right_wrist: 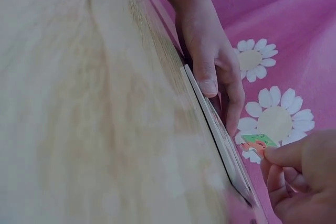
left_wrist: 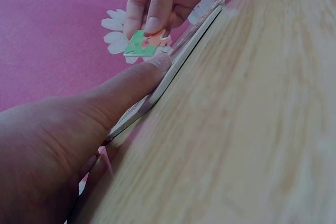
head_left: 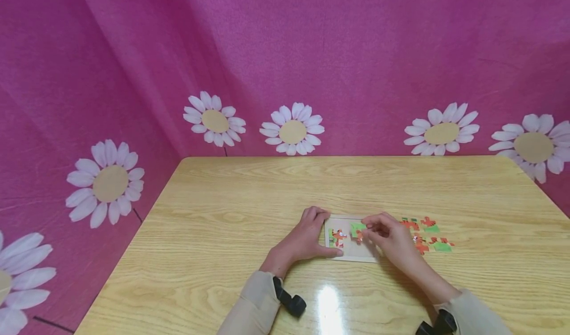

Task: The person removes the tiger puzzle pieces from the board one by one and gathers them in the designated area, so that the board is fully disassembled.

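A shallow puzzle tray (head_left: 353,252) with a pale rim lies flat on the table. My left hand (head_left: 307,235) grips its left end, thumb along the near edge and fingers at the far left corner. Inside that end sits a puzzle piece (head_left: 337,238) showing an orange figure on green. Above the middle of the tray, my right hand (head_left: 392,238) pinches a green and orange puzzle piece (left_wrist: 143,44) between thumb and fingers. This piece (right_wrist: 258,142) is held up off the tray and tilted in the right wrist view.
Several loose puzzle pieces (head_left: 431,224) lie to the right of the tray, some partly behind the right hand. The wooden table (head_left: 213,226) reaches back to a pink curtain (head_left: 347,53) with white daisies. Black wrist straps (head_left: 289,300) are on both sleeves.
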`<state>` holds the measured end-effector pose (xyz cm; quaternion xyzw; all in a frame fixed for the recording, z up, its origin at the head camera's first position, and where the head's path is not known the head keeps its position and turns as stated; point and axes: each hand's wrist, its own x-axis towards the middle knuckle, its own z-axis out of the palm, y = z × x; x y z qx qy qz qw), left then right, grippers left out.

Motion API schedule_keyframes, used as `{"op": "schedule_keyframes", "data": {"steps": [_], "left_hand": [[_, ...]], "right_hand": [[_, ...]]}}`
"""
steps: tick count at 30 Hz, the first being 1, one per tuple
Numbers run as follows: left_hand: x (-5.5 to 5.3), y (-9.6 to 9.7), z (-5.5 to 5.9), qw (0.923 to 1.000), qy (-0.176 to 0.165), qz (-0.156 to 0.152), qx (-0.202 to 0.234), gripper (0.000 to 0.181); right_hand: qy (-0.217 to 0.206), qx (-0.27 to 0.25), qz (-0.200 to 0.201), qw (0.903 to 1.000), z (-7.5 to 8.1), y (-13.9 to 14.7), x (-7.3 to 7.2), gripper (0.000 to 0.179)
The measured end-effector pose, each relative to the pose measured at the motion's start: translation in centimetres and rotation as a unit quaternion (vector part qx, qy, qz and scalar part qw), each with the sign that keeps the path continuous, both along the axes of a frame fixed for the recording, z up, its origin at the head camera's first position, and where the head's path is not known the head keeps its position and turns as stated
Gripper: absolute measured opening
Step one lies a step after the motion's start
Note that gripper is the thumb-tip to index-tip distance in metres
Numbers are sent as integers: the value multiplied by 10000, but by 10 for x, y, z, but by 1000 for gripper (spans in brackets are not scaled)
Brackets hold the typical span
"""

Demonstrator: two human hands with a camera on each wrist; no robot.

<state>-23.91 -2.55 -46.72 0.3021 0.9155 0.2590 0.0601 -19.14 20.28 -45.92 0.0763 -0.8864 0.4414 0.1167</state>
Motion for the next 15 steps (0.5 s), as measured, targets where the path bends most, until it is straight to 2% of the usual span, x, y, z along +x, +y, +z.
{"op": "schedule_keyframes", "data": {"steps": [15], "left_hand": [[0,0,0,9999,-114,59,22,92]], "right_hand": [[228,-43,110,9997,-4,21,16,20]]}}
